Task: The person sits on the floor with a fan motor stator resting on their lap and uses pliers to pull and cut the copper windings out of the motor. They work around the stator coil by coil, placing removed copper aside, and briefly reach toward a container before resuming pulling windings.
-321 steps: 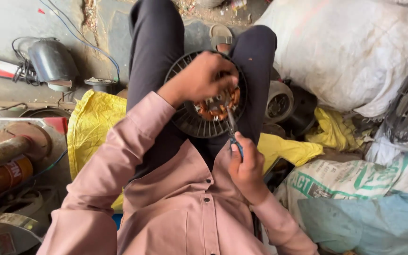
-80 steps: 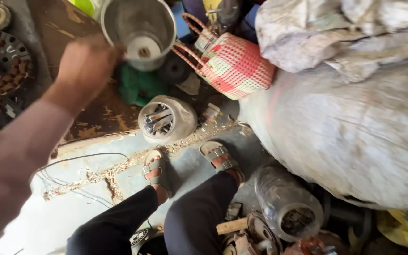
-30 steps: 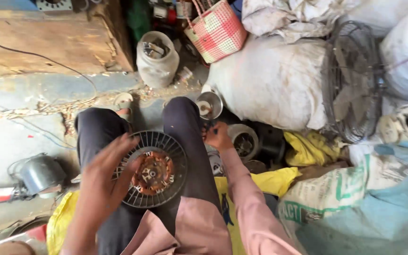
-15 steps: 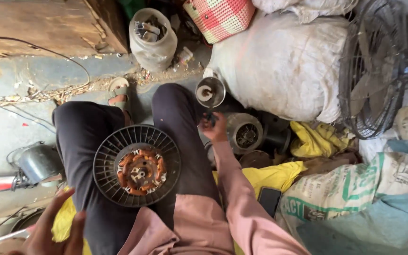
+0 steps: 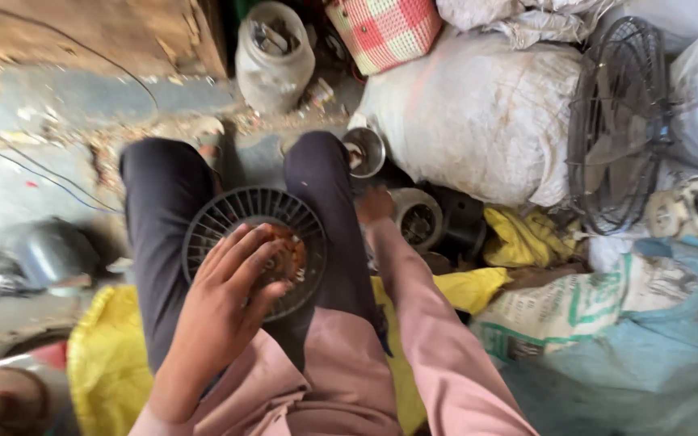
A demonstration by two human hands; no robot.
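A round black fan motor housing [image 5: 254, 246] with ribbed slots lies flat on the lap, its rusty copper-coloured centre facing up, partly covered by the left hand [image 5: 228, 295]

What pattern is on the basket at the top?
Red and white checks on the basket, head view.
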